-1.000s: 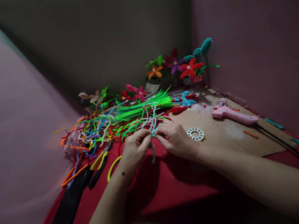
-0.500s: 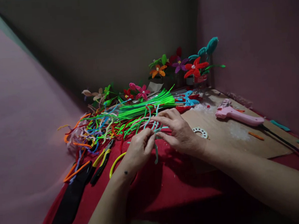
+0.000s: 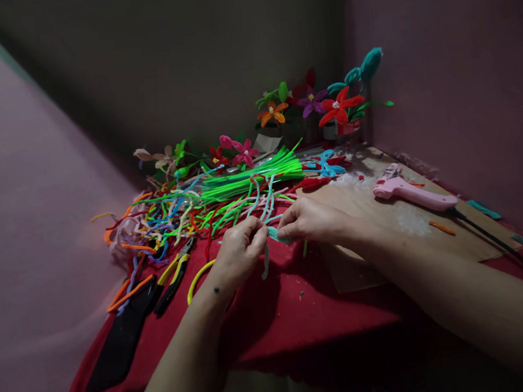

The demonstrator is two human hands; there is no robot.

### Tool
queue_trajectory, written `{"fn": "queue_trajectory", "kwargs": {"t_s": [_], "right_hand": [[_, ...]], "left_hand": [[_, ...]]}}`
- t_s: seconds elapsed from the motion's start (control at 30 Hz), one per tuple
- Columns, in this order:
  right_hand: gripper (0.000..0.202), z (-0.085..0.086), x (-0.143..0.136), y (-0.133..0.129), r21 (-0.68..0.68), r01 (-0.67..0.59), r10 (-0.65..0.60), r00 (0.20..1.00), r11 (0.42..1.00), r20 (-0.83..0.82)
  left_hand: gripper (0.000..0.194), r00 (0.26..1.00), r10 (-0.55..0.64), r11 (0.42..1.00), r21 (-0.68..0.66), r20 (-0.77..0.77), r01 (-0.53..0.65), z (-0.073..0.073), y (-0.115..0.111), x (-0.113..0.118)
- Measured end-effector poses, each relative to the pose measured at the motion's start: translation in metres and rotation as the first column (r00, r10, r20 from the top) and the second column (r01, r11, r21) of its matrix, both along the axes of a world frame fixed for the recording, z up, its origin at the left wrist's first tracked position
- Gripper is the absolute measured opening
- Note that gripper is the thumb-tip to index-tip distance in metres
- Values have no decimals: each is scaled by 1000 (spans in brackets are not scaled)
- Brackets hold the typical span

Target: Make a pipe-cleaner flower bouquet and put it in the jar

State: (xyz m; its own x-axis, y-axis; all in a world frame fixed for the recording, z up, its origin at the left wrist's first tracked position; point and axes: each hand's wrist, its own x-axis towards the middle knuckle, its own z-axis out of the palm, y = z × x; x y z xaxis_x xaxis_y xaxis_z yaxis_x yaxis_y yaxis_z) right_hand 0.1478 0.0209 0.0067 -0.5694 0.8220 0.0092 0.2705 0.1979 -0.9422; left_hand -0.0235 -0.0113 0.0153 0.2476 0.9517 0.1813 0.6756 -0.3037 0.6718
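Several pale teal pipe cleaners fan upward from between my hands, and one end dangles below. My left hand is closed, its thumb and forefinger pinching them near the middle. Just right of it, my right hand is closed in a pinch on a denser teal piece of the same pipe cleaners. Behind my hands lies a thick bundle of bright green pipe cleaners. To the left spreads a tangle of loose, many-coloured pipe cleaners.
Black-and-yellow pliers and a black flat object lie at left, beside a yellow ring-shaped handle. A pink glue gun with a cord rests on a brown board. Fuzzy flowers stand at the back.
My right hand has lowered, and its spread fingers have closed into a pinch. The view has shifted slightly. The white perforated disc near my right wrist is no longer visible.
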Motion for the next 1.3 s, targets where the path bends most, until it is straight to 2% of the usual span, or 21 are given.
{"fn": "queue_trajectory", "kwargs": {"t_s": [0.07,0.13,0.3,0.43,0.6,0.77,0.93,1.07,1.17,1.23,1.3], "right_hand": [[15,0,1,1,-126,-37,33,999,991,-33],[13,1,1,1,-175,-28,20,999,984,-49],[16,3,0,-2,-146,-14,13,1000,989,-7],[14,1,0,-1,-79,-61,55,995,995,-78],[12,-5,-6,0,-169,-54,25,986,984,-167],[15,-5,-10,-5,-206,-1,-24,993,979,-118],[13,0,-9,-7,-311,-48,-2,987,949,-159],[14,-1,-11,-7,-272,8,-60,981,962,-183],[15,-5,-13,-7,-234,44,-102,965,971,-241],[15,-9,-15,-8,-197,77,-131,951,977,-280],[14,-12,-16,-8,-212,85,-149,939,974,-309]], "left_hand": [[20,1000,8,1000,-8,4,-8,3,-1,1],[21,1000,11,1000,-29,12,-10,5,-2,2],[21,999,31,996,-88,30,-29,6,-2,2],[21,999,32,996,-81,33,-30,6,0,-2],[22,999,17,998,-67,29,-15,3,2,-2],[20,998,23,999,-42,60,-20,-5,4,2],[22,980,27,989,-148,196,2,-2,5,2],[22,927,49,959,-276,373,60,2,5,-2],[19,853,95,922,-368,513,118,1,7,-4],[18,805,117,909,-388,582,149,0,8,-4],[17,792,119,913,-379,598,149,-2,7,-3]]}}
